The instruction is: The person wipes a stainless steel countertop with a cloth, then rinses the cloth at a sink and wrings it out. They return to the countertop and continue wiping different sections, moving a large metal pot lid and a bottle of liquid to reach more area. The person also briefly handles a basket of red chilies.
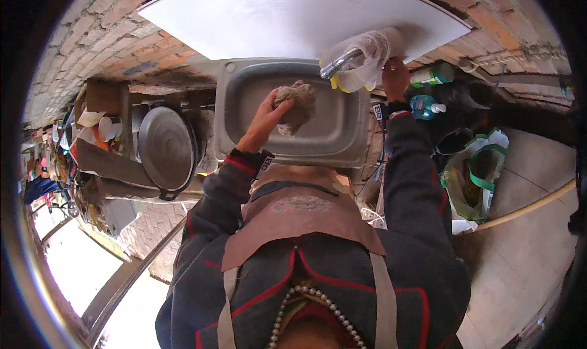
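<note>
My left hand (265, 120) grips a crumpled, grey-brown cloth (298, 107) above the basin of a metal sink (222, 133). To the right, a chrome faucet (340, 65) has a whitish towel (373, 51) with yellow edges draped around it. My right hand (395, 81) is beside this towel, on its right side. Its fingers are partly hidden, so whether it grips the towel or something behind it cannot be told.
A white panel (275, 21) stands against the brick wall (114, 46) behind the sink. A large metal pan (166, 147) leans at the left. Right of the sink are a blue-green pump bottle (424, 107), a green-and-white container (433, 75) and an open bag (493, 152).
</note>
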Demonstrator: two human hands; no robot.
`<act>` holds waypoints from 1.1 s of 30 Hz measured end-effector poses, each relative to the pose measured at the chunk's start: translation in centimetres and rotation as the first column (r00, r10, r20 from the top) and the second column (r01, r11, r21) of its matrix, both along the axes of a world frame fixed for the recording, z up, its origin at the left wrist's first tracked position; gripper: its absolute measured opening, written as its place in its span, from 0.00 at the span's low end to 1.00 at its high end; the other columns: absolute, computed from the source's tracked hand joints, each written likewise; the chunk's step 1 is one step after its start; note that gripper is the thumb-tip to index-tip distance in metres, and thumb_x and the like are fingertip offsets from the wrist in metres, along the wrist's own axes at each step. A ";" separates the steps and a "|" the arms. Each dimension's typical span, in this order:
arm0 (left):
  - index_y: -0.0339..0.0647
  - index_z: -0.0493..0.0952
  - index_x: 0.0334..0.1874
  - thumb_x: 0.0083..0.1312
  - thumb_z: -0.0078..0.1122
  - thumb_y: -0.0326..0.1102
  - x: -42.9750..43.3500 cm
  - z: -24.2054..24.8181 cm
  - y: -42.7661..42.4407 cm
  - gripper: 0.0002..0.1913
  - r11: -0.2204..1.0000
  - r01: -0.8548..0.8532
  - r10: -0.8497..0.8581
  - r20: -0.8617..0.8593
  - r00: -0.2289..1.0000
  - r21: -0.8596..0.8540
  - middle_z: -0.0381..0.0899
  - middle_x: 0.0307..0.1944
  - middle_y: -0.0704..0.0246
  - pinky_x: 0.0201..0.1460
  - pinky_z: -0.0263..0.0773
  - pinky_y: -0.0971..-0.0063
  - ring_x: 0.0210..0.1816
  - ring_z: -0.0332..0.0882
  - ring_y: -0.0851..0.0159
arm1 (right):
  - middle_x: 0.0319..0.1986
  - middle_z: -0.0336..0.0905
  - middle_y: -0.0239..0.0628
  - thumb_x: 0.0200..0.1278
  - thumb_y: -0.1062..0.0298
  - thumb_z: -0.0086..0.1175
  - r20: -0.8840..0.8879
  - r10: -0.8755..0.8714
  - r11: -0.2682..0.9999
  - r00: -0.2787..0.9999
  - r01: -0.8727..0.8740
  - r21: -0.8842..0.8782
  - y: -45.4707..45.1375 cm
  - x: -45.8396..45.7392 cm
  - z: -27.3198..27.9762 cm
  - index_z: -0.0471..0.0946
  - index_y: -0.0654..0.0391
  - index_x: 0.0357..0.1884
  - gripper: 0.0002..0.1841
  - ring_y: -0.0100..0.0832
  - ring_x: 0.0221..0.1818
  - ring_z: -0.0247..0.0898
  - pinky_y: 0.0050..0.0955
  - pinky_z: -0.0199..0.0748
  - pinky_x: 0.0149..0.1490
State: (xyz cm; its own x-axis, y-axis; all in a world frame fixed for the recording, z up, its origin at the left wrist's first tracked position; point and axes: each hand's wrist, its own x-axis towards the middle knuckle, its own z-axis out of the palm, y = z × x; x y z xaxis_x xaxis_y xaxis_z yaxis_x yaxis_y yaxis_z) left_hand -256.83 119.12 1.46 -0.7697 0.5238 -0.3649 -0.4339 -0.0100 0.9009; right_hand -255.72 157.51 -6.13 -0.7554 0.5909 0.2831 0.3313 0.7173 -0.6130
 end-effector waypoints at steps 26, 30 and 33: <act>0.36 0.71 0.64 0.75 0.57 0.40 -0.3 -1.7 2.3 0.21 0.998 0.058 -0.058 0.026 0.998 0.001 0.78 0.55 0.68 0.61 0.69 0.76 0.56 0.74 0.71 | 0.38 0.87 0.41 0.66 0.66 0.63 -0.019 -0.036 0.916 0.999 0.025 -0.400 -3.6 7.8 -3.6 0.83 0.61 0.45 0.11 0.34 0.40 0.84 0.33 0.80 0.47; 0.37 0.72 0.63 0.75 0.57 0.39 -0.5 -2.0 2.4 0.19 0.998 0.055 -0.055 -0.002 0.998 0.027 0.78 0.54 0.69 0.62 0.68 0.76 0.56 0.74 0.71 | 0.32 0.86 0.41 0.63 0.65 0.65 0.020 -0.065 0.926 0.998 0.068 -0.372 -3.0 6.9 -4.4 0.83 0.60 0.37 0.08 0.36 0.37 0.84 0.35 0.79 0.45; 0.37 0.72 0.61 0.73 0.57 0.36 -1.0 -2.8 2.7 0.18 0.998 0.060 -0.060 -0.059 0.996 -0.014 0.78 0.53 0.70 0.61 0.68 0.77 0.54 0.73 0.72 | 0.33 0.86 0.41 0.63 0.66 0.64 0.013 -0.052 0.964 0.999 0.053 -0.260 -2.9 6.7 -4.8 0.82 0.60 0.36 0.08 0.36 0.36 0.83 0.35 0.79 0.44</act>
State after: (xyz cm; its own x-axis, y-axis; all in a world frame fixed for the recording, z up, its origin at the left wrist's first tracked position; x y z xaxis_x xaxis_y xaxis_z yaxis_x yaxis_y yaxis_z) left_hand -257.78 121.81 -1.36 -0.7576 0.5656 -0.3258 -0.3790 0.0252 0.9251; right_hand -249.02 154.66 -10.92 -0.7226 0.6824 0.1102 0.3682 0.5149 -0.7741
